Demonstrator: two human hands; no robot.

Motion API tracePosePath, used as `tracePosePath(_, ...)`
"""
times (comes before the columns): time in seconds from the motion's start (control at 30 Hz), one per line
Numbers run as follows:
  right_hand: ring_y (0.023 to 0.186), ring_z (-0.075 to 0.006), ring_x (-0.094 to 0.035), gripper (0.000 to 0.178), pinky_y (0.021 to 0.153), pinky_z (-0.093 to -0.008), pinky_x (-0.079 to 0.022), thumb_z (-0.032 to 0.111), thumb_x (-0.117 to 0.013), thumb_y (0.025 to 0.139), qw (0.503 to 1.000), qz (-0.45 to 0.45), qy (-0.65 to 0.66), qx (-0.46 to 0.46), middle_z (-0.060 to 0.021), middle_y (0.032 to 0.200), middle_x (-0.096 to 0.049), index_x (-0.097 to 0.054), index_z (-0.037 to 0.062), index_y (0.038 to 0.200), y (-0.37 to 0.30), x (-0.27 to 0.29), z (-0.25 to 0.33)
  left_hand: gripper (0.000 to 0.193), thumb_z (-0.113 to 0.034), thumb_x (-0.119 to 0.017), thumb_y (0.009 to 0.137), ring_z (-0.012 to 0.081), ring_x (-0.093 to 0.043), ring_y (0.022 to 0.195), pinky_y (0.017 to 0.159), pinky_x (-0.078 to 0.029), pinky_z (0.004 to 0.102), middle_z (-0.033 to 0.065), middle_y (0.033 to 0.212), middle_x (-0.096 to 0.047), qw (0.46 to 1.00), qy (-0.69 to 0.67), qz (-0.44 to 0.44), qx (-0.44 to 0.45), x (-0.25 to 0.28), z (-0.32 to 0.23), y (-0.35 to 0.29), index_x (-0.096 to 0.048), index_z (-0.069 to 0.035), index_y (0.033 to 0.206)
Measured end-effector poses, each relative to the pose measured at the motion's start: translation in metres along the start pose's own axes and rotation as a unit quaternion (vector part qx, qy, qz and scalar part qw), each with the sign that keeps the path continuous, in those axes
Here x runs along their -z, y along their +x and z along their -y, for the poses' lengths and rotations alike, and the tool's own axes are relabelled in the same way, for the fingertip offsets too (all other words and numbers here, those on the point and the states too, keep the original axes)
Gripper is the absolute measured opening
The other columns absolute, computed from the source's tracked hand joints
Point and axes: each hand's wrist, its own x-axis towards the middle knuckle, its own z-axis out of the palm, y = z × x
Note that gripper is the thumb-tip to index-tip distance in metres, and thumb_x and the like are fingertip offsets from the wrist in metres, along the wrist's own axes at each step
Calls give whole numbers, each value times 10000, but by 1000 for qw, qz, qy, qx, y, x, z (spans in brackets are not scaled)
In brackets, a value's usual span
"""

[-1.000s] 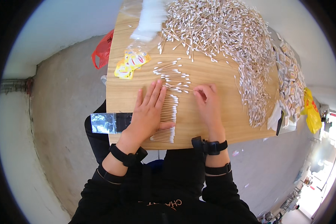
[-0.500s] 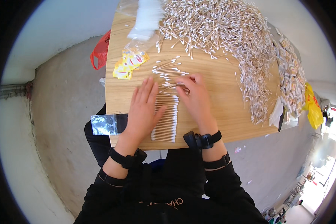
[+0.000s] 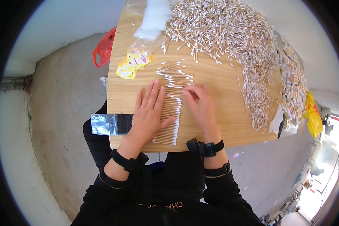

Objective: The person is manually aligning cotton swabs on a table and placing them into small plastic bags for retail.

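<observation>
A neat row of cotton swabs (image 3: 170,124) lies side by side on the wooden table in front of me, with white tips lined up along its right edge. My left hand (image 3: 146,116) rests flat along the row's left side, fingers stretched and thumb reaching over the sticks, hiding most of the left tips. At the row's far end, my right hand (image 3: 202,107) pinches the right tip of a cotton swab (image 3: 176,90) between thumb and fingers. Beyond it, several looser cotton swabs (image 3: 175,73) lie less evenly spaced.
A large heap of cotton swabs (image 3: 226,30) covers the far right. Clear plastic bags (image 3: 152,22) and yellow cards (image 3: 133,64) lie far left, a small clear bag (image 3: 104,124) near left. Packed small bags (image 3: 292,79) and a yellow bag (image 3: 313,115) are rightmost; a red bag (image 3: 104,47) hangs left.
My right hand has shifted slightly right and nearer me, now at the right tip of a swab. The swabs at the far end lie straighter. My left hand stays by the row.
</observation>
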Motion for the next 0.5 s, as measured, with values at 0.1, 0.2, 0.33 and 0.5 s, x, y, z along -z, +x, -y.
tracePosePath(0.1, 730, -195, -594, 184, 675, -305, -493, 53, -681, 823, 995, -98, 14, -17, -82, 891, -565, -649, 67, 1004, 2, -1, -7, 949, -495, -677, 774, 307, -172, 1454, 1158, -145, 501, 170, 1558, -203, 1000, 2, 5, 7, 2, -14, 10, -263, 1, 1469)
tracePosePath(0.2, 734, -201, -591, 237, 672, -317, -493, 31, -665, 823, 982, -170, -60, 49, -97, 905, -554, -627, 49, 1056, 3, 0, -12, 1004, -531, -691, 733, 295, -177, 1454, 1159, -147, 495, 163, 1561, -202, 1000, 0, -6, -9, -5, -23, 20, -266, 6, 1467)
tracePosePath(0.33, 739, -202, -589, 207, 668, -322, -487, 32, -668, 818, 988, -147, -49, 26, -83, 880, -554, -649, 66, 1021, 2, 1, -14, 1049, -564, -695, 702, 282, -183, 1453, 1162, -146, 490, 159, 1561, -202, 999, 15, 22, -23, -9, -21, 22, -266, 13, 1466)
tracePosePath(0.5, 731, -196, -601, 141, 662, -303, -493, 34, -675, 801, 995, -83, -47, 1, -66, 848, -557, -678, 93, 930, 4, 4, -14, 1075, -590, -679, 685, 280, -188, 1452, 1170, -139, 475, 160, 1559, -209, 996, 17, 49, -71, -4, -12, 13, -259, 16, 1468)
